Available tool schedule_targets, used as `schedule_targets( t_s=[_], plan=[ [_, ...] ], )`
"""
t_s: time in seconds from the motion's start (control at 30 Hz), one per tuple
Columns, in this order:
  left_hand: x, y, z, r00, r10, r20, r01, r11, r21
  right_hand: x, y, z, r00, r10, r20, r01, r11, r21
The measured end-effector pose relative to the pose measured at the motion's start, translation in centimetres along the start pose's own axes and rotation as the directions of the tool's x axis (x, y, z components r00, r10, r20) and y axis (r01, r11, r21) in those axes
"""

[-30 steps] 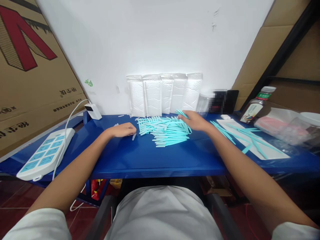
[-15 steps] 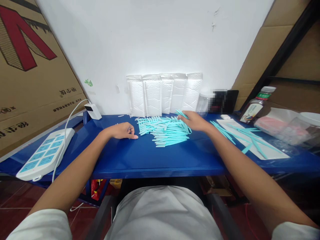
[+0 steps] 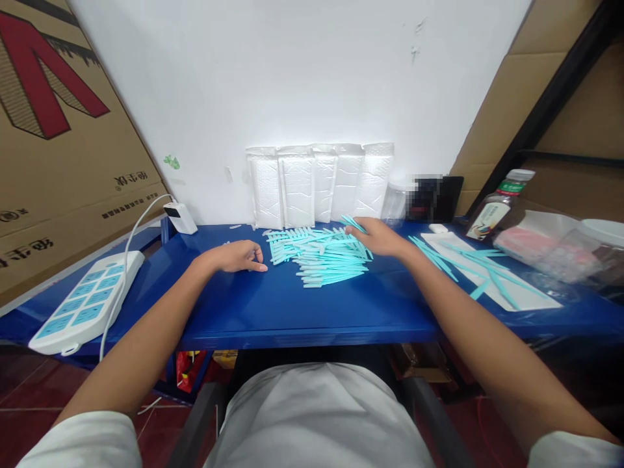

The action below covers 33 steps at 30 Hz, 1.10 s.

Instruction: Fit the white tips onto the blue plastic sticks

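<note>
A heap of thin turquoise sticks (image 3: 331, 260) with paler, wider tips lies on the blue table (image 3: 292, 318). My right hand (image 3: 377, 237) is at the heap's upper right edge, closed around several turquoise sticks (image 3: 351, 223) whose ends poke out past the thumb to the left. Just left of the heap, my left hand (image 3: 242, 256) rests on the table with loosely curled fingers. A gap shows between its thumb and fingers, and I see nothing held there.
White padded mailers (image 3: 298, 188) lean against the wall behind the heap. On the right, more sticks lie on a white sheet (image 3: 531, 296), near a bottle (image 3: 494, 208), a clear jar (image 3: 396, 201) and a dark screen (image 3: 446, 198). A power strip (image 3: 90, 302) and cable are at left.
Almost nothing differs. The view has shifted very slightly; both hands keep their places, and the right hand still holds the sticks.
</note>
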<state>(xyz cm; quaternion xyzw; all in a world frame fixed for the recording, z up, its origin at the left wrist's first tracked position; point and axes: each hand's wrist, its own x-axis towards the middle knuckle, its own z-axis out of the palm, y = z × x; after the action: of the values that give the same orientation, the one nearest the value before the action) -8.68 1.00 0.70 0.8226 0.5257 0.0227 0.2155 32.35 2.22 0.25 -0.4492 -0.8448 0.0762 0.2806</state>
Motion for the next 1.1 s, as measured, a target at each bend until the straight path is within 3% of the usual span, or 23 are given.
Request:
schedule_targets(
  t_s=[0.13,0.23,0.4,0.5,0.67,0.83,0.93,1.1],
  plan=[
    [-0.2,0.1,-0.1,0.998,0.024,0.064,-0.027,0.999,0.046,0.0,0.0,0.0,1.0,-0.001,0.004,0.001,1.0,-0.009],
    [-0.3,0.6,0.0,0.998,0.06,0.034,-0.061,0.998,0.009,0.0,0.1,0.1,1.0,-0.009,0.009,0.009,1.0,-0.009],
    [0.0,1.5,0.1,0.958,0.186,-0.219,-0.211,0.973,-0.094,0.0,0.0,0.0,1.0,-0.01,0.0,0.01,1.0,-0.013],
    [0.3,1.9,0.3,0.927,0.14,-0.349,-0.233,0.942,-0.241,0.0,-0.1,-0.1,1.0,-0.009,-0.011,0.009,1.0,-0.011],
    [0.5,2.3,0.7,0.958,-0.042,-0.284,-0.16,0.745,-0.647,-0.1,-0.3,-0.1,1.0,0.0,-0.008,0.0,1.0,-0.019],
    [0.5,2.6,0.9,0.97,-0.032,-0.243,-0.19,0.528,-0.828,-0.1,-0.2,-0.1,1.0,0.001,-0.005,-0.001,1.0,-0.011],
    [0.6,2.6,1.1,0.975,0.008,-0.224,-0.199,0.489,-0.849,0.0,0.0,0.1,1.0,0.01,-0.016,-0.01,1.0,-0.016],
    [0.8,3.3,1.7,0.97,0.023,-0.243,-0.219,0.527,-0.821,0.0,-0.2,0.2,0.996,0.035,-0.087,-0.031,0.999,0.043]
  ],
)
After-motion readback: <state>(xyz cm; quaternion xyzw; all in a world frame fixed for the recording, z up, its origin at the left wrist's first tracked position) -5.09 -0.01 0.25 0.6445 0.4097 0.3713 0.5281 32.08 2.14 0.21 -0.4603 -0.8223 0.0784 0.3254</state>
